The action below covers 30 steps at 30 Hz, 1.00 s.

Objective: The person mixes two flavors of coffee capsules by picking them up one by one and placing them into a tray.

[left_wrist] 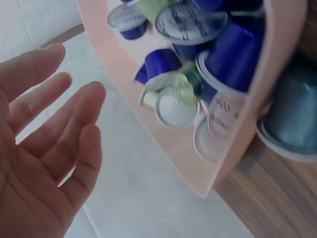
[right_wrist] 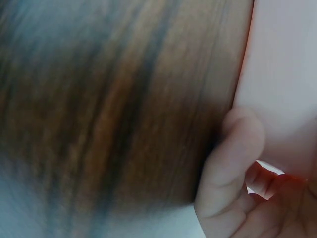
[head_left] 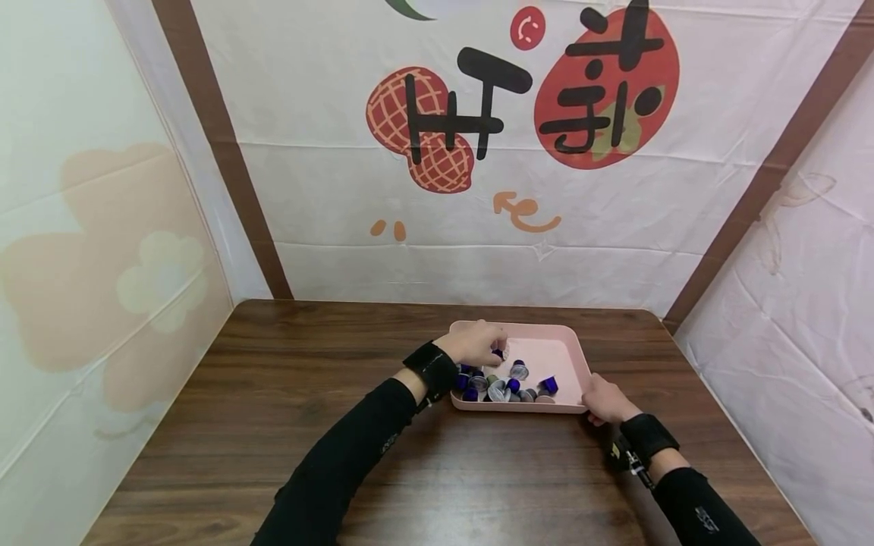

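Note:
A pink tray (head_left: pixel 539 331) holds several coffee capsules (head_left: pixel 514 386), mostly heaped along its near side. Some are deep blue, others green or silvery. My left hand (head_left: pixel 474 345) hangs over the tray's left part, its fingertips by a dark blue capsule (head_left: pixel 498 353). In the left wrist view that hand (left_wrist: pixel 54 134) has loosely bent, spread fingers with nothing between them. Blue capsules (left_wrist: pixel 237 54) lie inside the tray wall there. My right hand (head_left: pixel 606 400) grips the tray at its near right corner; the right wrist view shows the thumb (right_wrist: pixel 242 136) against the pink wall.
The brown wooden table (head_left: pixel 328 349) extends around the tray. A printed white cloth (head_left: pixel 328 189) hangs behind its far edge, with more cloth at both sides. A grey-blue capsule (left_wrist: pixel 297 109) appears outside the tray wall in the left wrist view.

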Available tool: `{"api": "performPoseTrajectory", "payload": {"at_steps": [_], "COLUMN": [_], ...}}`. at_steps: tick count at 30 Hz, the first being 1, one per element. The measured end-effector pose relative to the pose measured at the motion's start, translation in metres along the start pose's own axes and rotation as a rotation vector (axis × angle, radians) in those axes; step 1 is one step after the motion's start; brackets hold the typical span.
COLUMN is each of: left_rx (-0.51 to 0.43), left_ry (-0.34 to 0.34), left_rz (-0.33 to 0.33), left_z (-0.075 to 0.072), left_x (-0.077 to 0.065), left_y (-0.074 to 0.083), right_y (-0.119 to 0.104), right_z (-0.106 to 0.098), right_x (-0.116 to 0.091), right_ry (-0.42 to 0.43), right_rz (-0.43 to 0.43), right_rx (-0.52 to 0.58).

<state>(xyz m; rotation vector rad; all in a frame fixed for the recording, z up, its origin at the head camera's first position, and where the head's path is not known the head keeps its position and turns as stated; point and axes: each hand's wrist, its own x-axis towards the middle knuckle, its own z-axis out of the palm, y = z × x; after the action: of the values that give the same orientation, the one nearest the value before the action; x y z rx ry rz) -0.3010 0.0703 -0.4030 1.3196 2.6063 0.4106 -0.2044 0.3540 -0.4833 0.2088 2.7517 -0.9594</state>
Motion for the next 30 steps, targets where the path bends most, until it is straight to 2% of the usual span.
{"api": "performPoseTrajectory", "payload": {"at_steps": [4, 12, 15, 19, 25, 30], "left_rx": [0.013, -0.102, -0.069, 0.031, 0.041, 0.048], "left_ry": [-0.004, 0.007, -0.020, -0.067, -0.073, -0.041], "left_rz": [-0.024, -0.020, -0.060, -0.112, -0.163, -0.145], "left_z": [-0.004, -0.006, -0.008, -0.008, 0.005, 0.024], "left_x": [-0.012, -0.039, -0.050, -0.065, -0.088, -0.102], "left_y": [-0.007, -0.025, -0.030, -0.035, -0.039, -0.042], "right_y": [-0.002, -0.003, -0.004, -0.004, -0.003, -0.004], "right_z": [0.000, -0.001, -0.001, -0.001, -0.001, -0.002], "right_x": [-0.002, -0.002, -0.002, -0.002, -0.003, -0.004], "right_ry": [-0.002, -0.009, -0.010, -0.001, 0.003, -0.007], "right_rz": [0.002, 0.011, 0.001, -0.012, -0.017, -0.009], "right_rx": [-0.009, -0.006, -0.006, -0.008, -0.003, 0.000]}}
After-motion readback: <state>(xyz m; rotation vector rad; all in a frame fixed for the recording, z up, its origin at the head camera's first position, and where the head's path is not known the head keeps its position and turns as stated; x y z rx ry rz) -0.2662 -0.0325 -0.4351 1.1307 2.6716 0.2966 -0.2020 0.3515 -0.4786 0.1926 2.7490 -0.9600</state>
